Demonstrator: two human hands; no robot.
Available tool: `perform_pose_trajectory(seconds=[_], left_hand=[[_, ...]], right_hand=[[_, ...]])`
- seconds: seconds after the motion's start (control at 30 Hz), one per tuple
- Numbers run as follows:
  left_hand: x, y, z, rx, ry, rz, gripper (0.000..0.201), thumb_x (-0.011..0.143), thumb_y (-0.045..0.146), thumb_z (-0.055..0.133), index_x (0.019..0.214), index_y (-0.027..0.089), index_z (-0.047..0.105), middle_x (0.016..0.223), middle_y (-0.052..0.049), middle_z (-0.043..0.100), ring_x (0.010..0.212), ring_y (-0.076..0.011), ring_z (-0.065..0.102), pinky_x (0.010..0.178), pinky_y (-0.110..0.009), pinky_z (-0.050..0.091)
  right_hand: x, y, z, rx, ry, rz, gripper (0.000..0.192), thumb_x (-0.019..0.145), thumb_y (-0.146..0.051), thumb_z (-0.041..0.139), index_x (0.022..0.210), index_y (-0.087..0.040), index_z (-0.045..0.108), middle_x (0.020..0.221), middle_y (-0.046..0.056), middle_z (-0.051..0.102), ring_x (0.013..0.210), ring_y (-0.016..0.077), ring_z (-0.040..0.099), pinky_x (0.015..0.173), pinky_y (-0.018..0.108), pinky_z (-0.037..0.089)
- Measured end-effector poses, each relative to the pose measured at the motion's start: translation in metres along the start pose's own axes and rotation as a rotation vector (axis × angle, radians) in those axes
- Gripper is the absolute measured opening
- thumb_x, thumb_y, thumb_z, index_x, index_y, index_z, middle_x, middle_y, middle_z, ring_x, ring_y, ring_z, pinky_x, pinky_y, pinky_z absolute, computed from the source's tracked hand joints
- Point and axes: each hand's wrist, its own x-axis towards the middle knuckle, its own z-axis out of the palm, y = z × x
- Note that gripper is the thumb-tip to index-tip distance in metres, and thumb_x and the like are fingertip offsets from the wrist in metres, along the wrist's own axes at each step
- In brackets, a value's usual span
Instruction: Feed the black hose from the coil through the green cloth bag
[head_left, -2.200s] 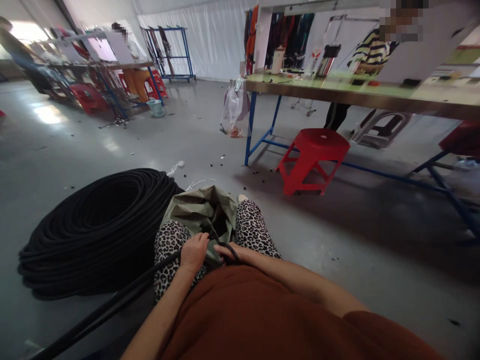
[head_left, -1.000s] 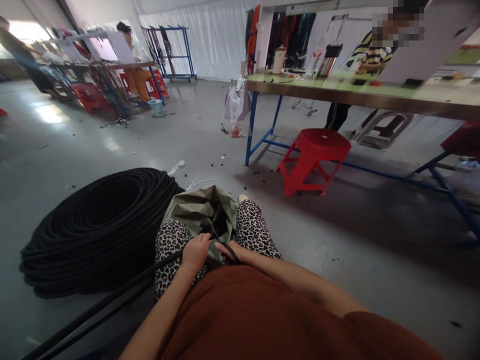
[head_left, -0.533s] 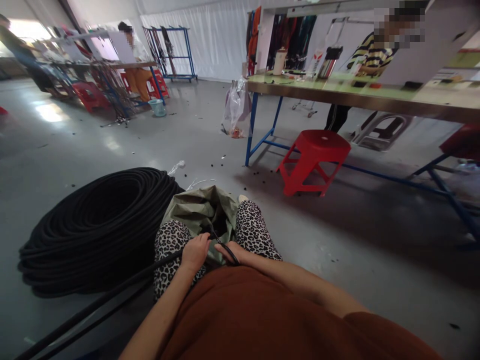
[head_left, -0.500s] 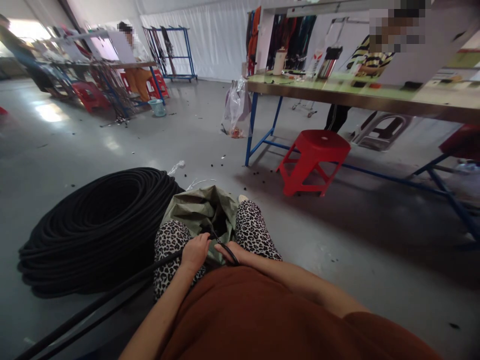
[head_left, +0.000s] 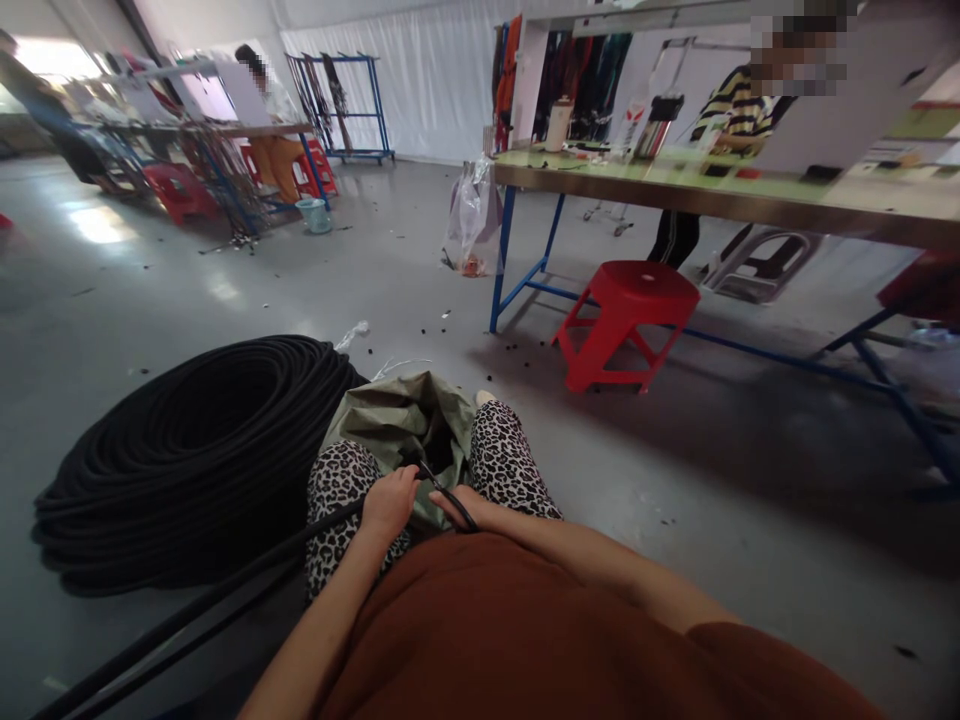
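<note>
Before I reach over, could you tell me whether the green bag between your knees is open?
Open: the green bag gapes, showing a dark inside beyond both hands.

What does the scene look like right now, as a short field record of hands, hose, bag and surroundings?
left hand: grip closed on the black hose over the left knee
right hand: holds the hose's curved end at the bag mouth
bag: olive green, open, between the knees
hose coil: large, flat on the floor, to the left
red stool: beside the blue-legged workbench
other person: striped top, behind the bench
</note>
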Motion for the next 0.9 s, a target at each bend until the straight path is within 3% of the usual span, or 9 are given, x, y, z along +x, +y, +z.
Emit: perform_pose_trajectory(seconds=[0.13, 0.3, 0.43, 0.7, 0.9], left_hand=[[0.000, -0.001, 0.000, 0.004, -0.016, 0.018, 0.023, 0.095, 0.024, 0.044, 0.110, 0.018, 0.061, 0.101, -0.008, 0.071, 0.093, -0.0200, 0.068, 0.077, -0.029, 0.048], [0.000, -0.004, 0.002, 0.011, -0.026, 0.041, 0.022, 0.095, 0.023, 0.045, 0.110, 0.019, 0.061, 0.100, -0.009, 0.071, 0.093, -0.0200, 0.068, 0.077, -0.029, 0.048], [0.002, -0.006, 0.003, 0.007, -0.036, 0.025, 0.024, 0.095, 0.023, 0.044, 0.113, 0.019, 0.060, 0.103, -0.009, 0.071, 0.095, -0.0202, 0.067, 0.079, -0.030, 0.049], [0.002, -0.005, 0.002, 0.004, -0.006, 0.017, 0.022, 0.093, 0.021, 0.045, 0.109, 0.017, 0.059, 0.100, -0.009, 0.069, 0.094, -0.0207, 0.066, 0.081, -0.032, 0.049], [-0.001, -0.009, 0.004, -0.006, 0.119, 0.025, 0.028, 0.085, 0.009, 0.047, 0.108, 0.017, 0.061, 0.118, -0.010, 0.064, 0.099, -0.0187, 0.064, 0.088, -0.031, 0.049]], right_hand=[[-0.002, -0.002, -0.001, -0.135, 0.015, 0.010, 0.051, 0.096, -0.048, 0.045, 0.056, -0.017, 0.053, 0.048, -0.001, 0.041, 0.050, 0.0118, 0.041, 0.050, 0.023, 0.033], [-0.002, -0.001, -0.002, -0.142, -0.015, -0.006, 0.047, 0.096, -0.043, 0.045, 0.058, -0.017, 0.052, 0.051, -0.001, 0.044, 0.052, 0.0123, 0.044, 0.052, 0.023, 0.035], [-0.001, 0.001, -0.002, -0.125, 0.035, 0.033, 0.045, 0.095, -0.041, 0.049, 0.057, -0.017, 0.053, 0.053, 0.000, 0.046, 0.058, 0.0137, 0.049, 0.057, 0.024, 0.040], [0.002, 0.002, -0.004, 0.091, 0.032, 0.238, 0.051, 0.091, -0.053, 0.056, 0.057, -0.015, 0.057, 0.051, 0.002, 0.051, 0.054, 0.0141, 0.051, 0.056, 0.025, 0.044], [0.003, 0.008, -0.003, 0.289, -0.046, 0.169, 0.049, 0.094, -0.056, 0.051, 0.069, -0.014, 0.059, 0.056, 0.000, 0.056, 0.050, 0.0111, 0.052, 0.052, 0.021, 0.043]])
